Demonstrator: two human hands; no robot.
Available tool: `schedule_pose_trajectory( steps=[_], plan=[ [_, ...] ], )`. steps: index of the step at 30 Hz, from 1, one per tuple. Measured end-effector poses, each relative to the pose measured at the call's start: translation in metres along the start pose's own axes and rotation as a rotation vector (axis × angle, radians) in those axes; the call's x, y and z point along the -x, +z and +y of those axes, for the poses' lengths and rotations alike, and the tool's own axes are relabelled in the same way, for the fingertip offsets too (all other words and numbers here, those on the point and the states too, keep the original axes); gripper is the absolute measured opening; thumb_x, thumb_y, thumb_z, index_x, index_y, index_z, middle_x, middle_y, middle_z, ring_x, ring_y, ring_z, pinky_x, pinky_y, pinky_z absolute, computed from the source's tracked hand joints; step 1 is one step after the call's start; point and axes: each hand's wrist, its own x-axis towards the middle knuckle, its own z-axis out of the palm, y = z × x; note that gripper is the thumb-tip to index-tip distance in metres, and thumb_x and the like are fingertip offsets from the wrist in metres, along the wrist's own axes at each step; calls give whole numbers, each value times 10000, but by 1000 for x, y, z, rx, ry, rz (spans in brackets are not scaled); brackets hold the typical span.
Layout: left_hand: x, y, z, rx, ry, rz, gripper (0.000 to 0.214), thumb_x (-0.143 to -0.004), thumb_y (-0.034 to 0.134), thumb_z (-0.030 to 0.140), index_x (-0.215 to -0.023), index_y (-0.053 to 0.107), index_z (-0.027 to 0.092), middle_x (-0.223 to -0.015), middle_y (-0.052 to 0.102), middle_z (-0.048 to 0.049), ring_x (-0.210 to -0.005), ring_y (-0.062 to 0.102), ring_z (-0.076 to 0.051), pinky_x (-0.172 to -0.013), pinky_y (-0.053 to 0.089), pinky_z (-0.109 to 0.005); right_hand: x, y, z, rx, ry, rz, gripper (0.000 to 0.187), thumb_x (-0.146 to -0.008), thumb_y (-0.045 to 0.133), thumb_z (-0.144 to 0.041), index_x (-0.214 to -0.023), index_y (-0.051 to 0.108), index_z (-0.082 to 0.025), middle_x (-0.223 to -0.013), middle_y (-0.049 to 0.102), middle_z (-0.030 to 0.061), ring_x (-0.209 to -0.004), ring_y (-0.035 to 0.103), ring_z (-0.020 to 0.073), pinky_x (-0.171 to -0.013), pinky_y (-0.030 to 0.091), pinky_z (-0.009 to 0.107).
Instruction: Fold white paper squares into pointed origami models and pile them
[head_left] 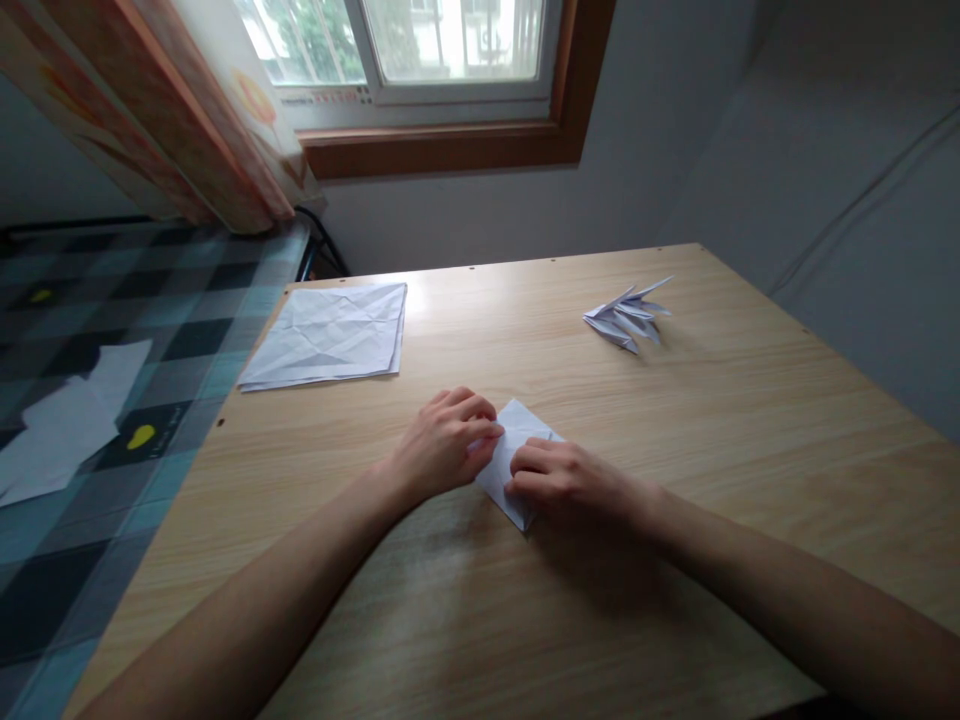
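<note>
A small folded piece of white paper (516,420) lies on the wooden table, turned with one corner toward me and one away. At its left edge, my left hand (448,440) has its fingers bent and closed on the paper's side. My right hand (566,478) rests over the right part with curled fingers pressed onto the sheet. Part of the paper is hidden under both hands. Farther back on the right sits a spiky folded paper piece (626,316), apart from my hands.
A stack of creased white sheets (326,335) lies at the table's (720,400) far left. On the checkered bed cover (52,570) to the left are loose paper scraps (67,430). Behind the table are a window (450,50), a wall and an orange patterned curtain (195,110).
</note>
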Motion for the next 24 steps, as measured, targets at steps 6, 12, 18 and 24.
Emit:
schedule_pose_trajectory(
  steps=[6, 12, 18, 24],
  plan=[
    [0, 0, -1, 1, -5, 3, 147, -879, 598, 195, -888, 741, 225, -950, 717, -26, -866, 592, -178, -805, 451, -333, -2, -6, -11, -209, 14, -130, 138, -934, 570, -92, -848, 654, -158, -825, 618, 34, -732, 553, 134, -651, 431, 237],
    [-1, -1, 1, -26, -12, -8, 165, -896, 576, 196, -877, 736, 229, -957, 714, -28, -881, 594, -176, -807, 445, -331, -7, -17, -20, -337, -10, -286, 160, -959, 531, -72, -858, 632, -144, -847, 609, 32, -749, 545, 124, -659, 413, 224],
    [0, 0, 1, -74, -13, -16, 162, -905, 543, 202, -949, 699, 202, -1112, 693, -59, -991, 584, -219, -867, 454, -377, -4, -8, -16, -339, 8, -229, 159, -931, 519, -69, -832, 611, -153, -823, 592, 34, -733, 516, 130, -656, 382, 237],
    [3, 1, -2, -65, 7, -68, 286, -862, 547, 164, -1087, 703, 248, -1265, 667, -36, -1179, 556, -264, -978, 431, -442, 4, -9, 8, -56, 286, -113, 104, -787, 554, -70, -765, 575, -169, -769, 592, 37, -690, 479, 165, -646, 354, 285]
  ],
)
